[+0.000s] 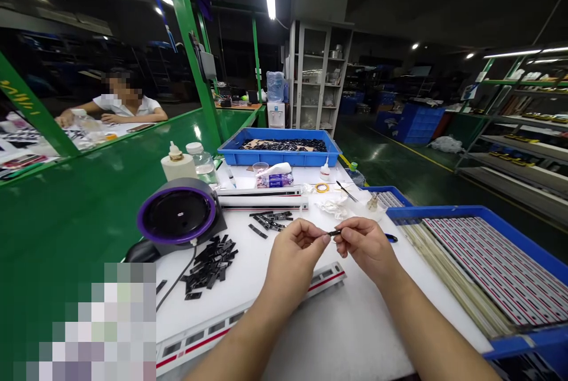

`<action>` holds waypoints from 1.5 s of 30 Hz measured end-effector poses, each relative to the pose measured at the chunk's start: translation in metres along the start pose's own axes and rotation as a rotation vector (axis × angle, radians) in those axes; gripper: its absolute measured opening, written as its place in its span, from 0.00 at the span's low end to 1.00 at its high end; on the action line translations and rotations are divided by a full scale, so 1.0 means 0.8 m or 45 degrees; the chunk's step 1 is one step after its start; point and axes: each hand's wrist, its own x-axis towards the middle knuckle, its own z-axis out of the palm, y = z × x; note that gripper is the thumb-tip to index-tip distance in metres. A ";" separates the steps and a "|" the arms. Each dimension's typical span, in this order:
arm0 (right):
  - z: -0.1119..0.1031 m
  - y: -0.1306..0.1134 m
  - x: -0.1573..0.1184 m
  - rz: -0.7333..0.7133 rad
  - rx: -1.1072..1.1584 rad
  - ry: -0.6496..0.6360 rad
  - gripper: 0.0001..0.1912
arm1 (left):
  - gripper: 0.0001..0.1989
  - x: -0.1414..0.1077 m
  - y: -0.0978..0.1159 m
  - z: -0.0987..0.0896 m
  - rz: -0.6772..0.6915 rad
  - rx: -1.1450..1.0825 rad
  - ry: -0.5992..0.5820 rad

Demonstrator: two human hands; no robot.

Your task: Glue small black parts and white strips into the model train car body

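Observation:
Between both hands, above the white table, is a small black piece (334, 232). The fingertips of my left hand (296, 260) pinch its left end, and my right hand (366, 248) pinches its right end. A white train-like shell with a red stripe and window openings (213, 333) lies on the table, passing beneath my left forearm. Left of my hands is a pile of black pieces (213, 262). A smaller group of black strips (270, 220) lies farther back, near long white shells (261, 202).
A round black fan with a purple rim (177, 215) stands at left. A blue tray of black parts (279, 158) sits at the back; another blue tray with striped shells (437, 209) is at right. Bottles, tissues (335, 209) and tape (322, 188) lie between. A person sits at far left.

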 end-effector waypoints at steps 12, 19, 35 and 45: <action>0.001 0.010 0.002 0.339 0.263 -0.280 0.10 | 0.14 -0.003 0.014 -0.002 -0.247 -0.155 -0.355; 0.027 0.014 -0.030 -1.020 -0.964 0.184 0.07 | 0.14 0.004 0.001 -0.001 -0.197 -0.117 0.062; 0.023 0.005 -0.032 -1.007 -0.926 0.210 0.03 | 0.07 -0.005 0.004 0.003 0.148 0.569 0.100; -0.009 0.010 0.011 -0.350 -0.677 0.443 0.09 | 0.09 -0.019 0.059 -0.090 0.209 1.990 0.142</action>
